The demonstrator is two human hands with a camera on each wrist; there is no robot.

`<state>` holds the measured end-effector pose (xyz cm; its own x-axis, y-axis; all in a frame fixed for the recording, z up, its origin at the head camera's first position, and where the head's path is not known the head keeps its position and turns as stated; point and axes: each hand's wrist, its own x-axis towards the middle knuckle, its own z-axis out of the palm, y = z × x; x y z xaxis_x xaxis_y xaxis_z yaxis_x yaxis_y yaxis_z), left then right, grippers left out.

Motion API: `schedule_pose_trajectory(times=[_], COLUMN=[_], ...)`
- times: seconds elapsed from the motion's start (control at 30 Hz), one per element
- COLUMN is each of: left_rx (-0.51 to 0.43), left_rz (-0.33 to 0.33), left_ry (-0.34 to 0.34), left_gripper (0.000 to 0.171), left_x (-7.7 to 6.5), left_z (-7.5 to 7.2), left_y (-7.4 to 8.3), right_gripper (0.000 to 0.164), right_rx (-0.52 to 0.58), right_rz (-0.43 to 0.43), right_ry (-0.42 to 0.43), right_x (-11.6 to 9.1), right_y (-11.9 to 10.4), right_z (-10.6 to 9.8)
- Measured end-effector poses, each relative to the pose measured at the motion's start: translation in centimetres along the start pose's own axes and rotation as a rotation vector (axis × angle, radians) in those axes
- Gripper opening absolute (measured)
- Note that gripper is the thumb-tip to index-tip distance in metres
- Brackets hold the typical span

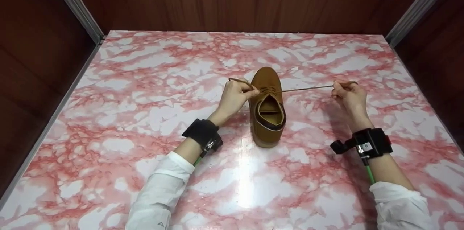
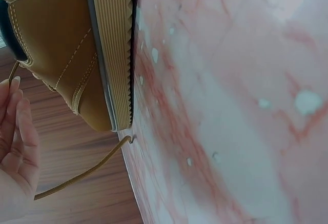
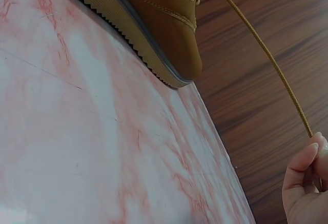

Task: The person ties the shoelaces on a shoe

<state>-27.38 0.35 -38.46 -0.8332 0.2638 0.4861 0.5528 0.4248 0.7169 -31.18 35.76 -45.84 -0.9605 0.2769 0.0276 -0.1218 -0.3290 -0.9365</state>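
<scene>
A tan lace-up shoe (image 1: 266, 135) stands upright on the table, toe pointing away from me. My left hand (image 1: 235, 96) is at the shoe's left side, pinching a brown shoelace (image 2: 84, 175) close to the eyelets. The lace's loose end loops over that hand and hangs down in the left wrist view. Out to the right, my right hand (image 1: 351, 98) pinches the other end of the lace (image 3: 271, 60) between thumb and fingers. That stretch runs straight and taut from the shoe to the hand in the head view.
The table (image 1: 163, 106) has a glossy red and white marbled top. Dark wood panels (image 1: 232, 1) wall it at the back and both sides, with grey metal strips (image 1: 74, 1) in the corners. Black camera straps (image 1: 203, 134) wrap both wrists.
</scene>
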Motion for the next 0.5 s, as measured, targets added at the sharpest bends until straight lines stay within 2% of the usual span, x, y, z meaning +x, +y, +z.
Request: schedule_pose_trajectory(times=[0.5], left_rx=[0.019], left_rz=[-0.012], left_ry=[-0.018], left_gripper=[0.007], left_x=[-0.20], left_z=[-0.25], left_y=[0.01], right_gripper=[0.034], right_rx=[0.094], right_rz=[-0.063], right_ry=[0.023], right_x=[0.62], right_y=[0.43], right_z=[-0.44])
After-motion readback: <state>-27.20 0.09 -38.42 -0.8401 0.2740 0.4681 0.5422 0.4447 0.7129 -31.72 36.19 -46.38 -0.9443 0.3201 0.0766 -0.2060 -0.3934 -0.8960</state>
